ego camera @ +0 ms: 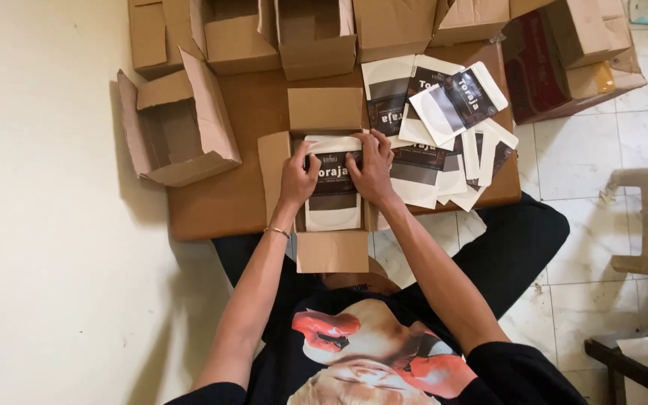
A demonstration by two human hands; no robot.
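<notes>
A flat white pouch (333,191) with a dark label band across its upper half lies face up inside a small open cardboard box (328,111), its four flaps spread outward, on a low wooden board (219,196).
</notes>
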